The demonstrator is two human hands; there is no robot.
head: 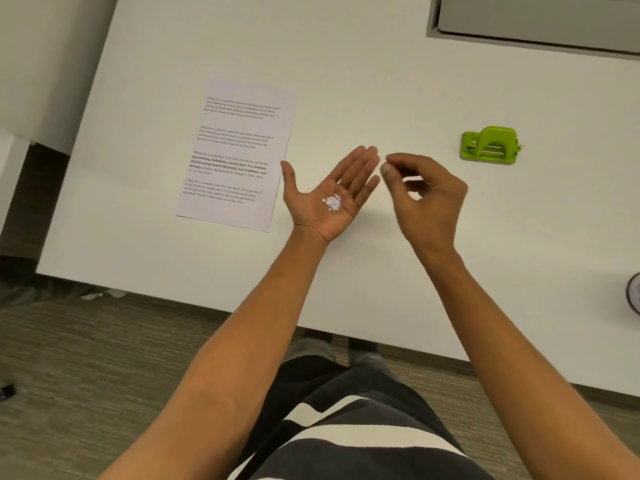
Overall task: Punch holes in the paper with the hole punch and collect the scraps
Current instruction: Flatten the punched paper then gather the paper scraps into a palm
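Observation:
My left hand (329, 188) lies palm up over the white table (346, 81), fingers spread, with a small heap of round white paper scraps (333, 202) resting in the palm. Just right of it hovers my right hand (424, 195), thumb and forefinger pinched together near the left fingertips; whether a scrap sits between them is too small to tell. A printed sheet of paper (239, 154) lies flat to the left of my left hand. The green hole punch (491, 145) stands on the table to the right, beyond my right hand, untouched.
A grey recessed panel (536, 19) sits at the table's far right. A round object (633, 292) peeks in at the right edge. The table's near edge runs diagonally above carpet floor (104, 358), with a dark item (6, 391) at far left.

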